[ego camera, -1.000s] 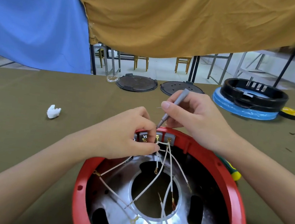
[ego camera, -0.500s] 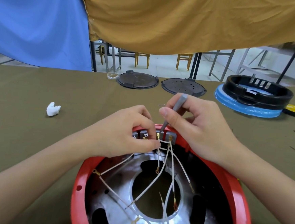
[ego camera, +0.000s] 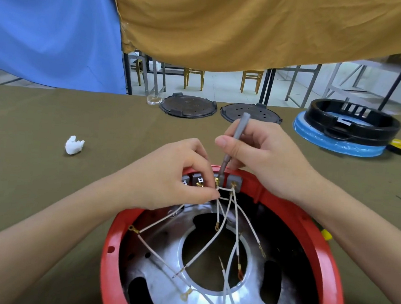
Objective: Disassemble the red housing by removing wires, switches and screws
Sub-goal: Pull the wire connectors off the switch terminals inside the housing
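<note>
Red housing (ego camera: 308, 234) at desk's (ego camera: 38, 163) near edge, bottom cut off; left hand (ego camera: 168, 178) pinches white wires (ego camera: 223, 216), hiding some switches (ego camera: 234, 182); right hand (ego camera: 264, 154) grips grey screwdriver (ego camera: 238, 130), tip hard to see.

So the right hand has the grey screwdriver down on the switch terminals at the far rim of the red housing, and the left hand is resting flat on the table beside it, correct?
Not quite. In the head view the left hand is not flat on the table; it pinches the white wires at the grey switches. The rest holds: the right hand holds the grey screwdriver down on the terminals at the far rim of the red housing.
</note>
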A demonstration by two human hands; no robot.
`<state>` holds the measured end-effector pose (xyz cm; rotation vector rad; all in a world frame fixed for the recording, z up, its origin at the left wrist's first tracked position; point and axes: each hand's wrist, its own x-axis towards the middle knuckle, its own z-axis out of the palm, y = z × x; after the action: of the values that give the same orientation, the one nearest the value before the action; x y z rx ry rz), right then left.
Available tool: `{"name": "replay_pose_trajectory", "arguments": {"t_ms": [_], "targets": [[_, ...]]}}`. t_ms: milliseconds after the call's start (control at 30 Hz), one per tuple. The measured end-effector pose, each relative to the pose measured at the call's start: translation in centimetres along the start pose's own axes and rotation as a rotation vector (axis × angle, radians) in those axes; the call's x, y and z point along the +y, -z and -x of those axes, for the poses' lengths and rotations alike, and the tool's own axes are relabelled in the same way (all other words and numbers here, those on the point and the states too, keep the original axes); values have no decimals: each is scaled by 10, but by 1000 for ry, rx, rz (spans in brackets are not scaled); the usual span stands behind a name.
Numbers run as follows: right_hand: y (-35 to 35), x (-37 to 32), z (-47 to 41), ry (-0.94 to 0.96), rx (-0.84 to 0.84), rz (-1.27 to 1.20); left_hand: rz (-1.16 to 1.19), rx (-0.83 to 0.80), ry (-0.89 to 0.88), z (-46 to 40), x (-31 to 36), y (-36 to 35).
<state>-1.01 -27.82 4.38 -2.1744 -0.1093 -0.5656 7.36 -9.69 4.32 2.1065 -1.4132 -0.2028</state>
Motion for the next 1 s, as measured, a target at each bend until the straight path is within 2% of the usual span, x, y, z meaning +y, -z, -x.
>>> {"name": "replay_pose_trajectory", "arguments": {"t_ms": [133, 200, 300, 400, 467, 700, 767, 867, 1000], "targets": [[0, 8, -1, -177, 20, -188, -22, -11, -7, 0, 1, 1], [0, 9, 1, -187, 36, -203, -24, -7, -8, 0, 1, 1], [0, 4, 7, -10, 67, -25, -16, 6, -8, 1, 1, 0], [-4, -4, 14, 194, 27, 172, 4, 18, -9, 1, 1, 0], [-5, -5, 15, 242, 0, 231, 12, 22, -17, 1, 1, 0], [-2, 2, -2, -65, 3, -83, -21, -2, -11, 1, 1, 0], [-3, 5, -3, -106, 9, -109, -28, -4, -11, 1, 1, 1], [-3, 7, 0, -129, 25, -126, -26, -3, -9, 1, 1, 1], [-3, 3, 4, -22, 40, -37, -14, 3, -10, 1, 1, 1]]}}
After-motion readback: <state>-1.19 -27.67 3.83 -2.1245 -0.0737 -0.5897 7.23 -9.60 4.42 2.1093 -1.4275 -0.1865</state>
